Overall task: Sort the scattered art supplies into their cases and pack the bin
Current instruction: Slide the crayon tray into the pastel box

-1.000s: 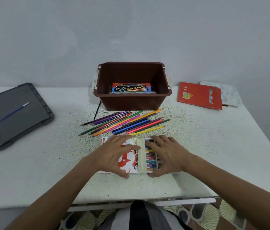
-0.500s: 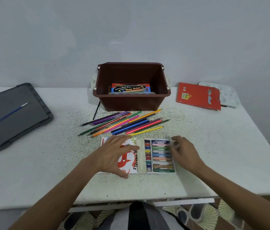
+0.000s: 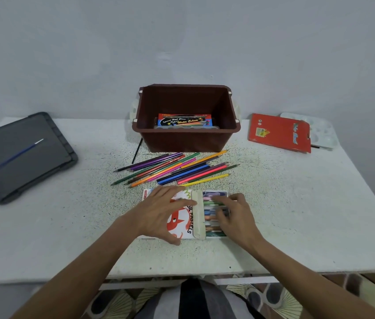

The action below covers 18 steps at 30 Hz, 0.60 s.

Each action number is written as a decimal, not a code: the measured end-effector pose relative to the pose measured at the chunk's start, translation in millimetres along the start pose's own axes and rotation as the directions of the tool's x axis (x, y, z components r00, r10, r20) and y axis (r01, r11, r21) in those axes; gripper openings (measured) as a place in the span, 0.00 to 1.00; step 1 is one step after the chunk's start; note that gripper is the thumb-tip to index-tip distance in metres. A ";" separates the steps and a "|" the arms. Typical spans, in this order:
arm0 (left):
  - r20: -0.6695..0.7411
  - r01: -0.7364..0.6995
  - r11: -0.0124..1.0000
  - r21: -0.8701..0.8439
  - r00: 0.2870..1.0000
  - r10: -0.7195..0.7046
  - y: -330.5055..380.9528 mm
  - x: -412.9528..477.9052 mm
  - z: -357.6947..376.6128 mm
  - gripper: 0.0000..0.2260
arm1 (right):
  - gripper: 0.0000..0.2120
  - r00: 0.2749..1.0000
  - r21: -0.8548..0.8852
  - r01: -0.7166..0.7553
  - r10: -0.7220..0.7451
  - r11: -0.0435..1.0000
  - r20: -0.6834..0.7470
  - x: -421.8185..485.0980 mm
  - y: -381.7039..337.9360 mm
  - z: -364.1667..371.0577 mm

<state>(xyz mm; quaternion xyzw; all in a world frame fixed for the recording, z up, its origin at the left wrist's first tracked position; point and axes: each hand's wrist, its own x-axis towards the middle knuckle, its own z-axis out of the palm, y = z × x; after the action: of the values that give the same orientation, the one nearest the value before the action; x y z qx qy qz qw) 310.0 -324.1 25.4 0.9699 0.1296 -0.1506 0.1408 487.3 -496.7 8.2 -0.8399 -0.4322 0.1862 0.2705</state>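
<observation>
Home room: plain wall point(image 3: 181, 42), speckled table point(image 3: 297, 215), patterned floor point(image 3: 285, 300).

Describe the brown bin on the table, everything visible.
The brown bin is a dark, plastic-looking rectangular tub with a wide rim and pale side handles, open-topped and upright at the far middle of the white table. A watercolour box lies inside. Coloured pencils lie just before its front wall; contact is unclear.
</observation>
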 end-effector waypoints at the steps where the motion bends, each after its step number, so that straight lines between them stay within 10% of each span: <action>1: -0.001 -0.001 1.000 -0.003 1.000 0.001 0.7 0.2 0.2 0.45 | 0.16 1.000 -0.017 0.007 -0.007 1.000 0.005 -0.2 0.0 0.5; 18: -0.026 -0.034 0.999 -0.007 0.999 0.034 -2.1 3.2 2.9 0.44 | 0.19 0.998 -0.050 0.034 -0.031 0.998 0.047 -1.5 4.4 9.7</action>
<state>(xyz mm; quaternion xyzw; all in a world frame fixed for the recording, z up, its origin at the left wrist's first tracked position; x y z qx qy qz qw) 311.6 -322.4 21.2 0.9733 0.1156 -0.1350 0.1452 483.9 -497.2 -1.9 -0.8348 -0.4565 0.1903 0.2421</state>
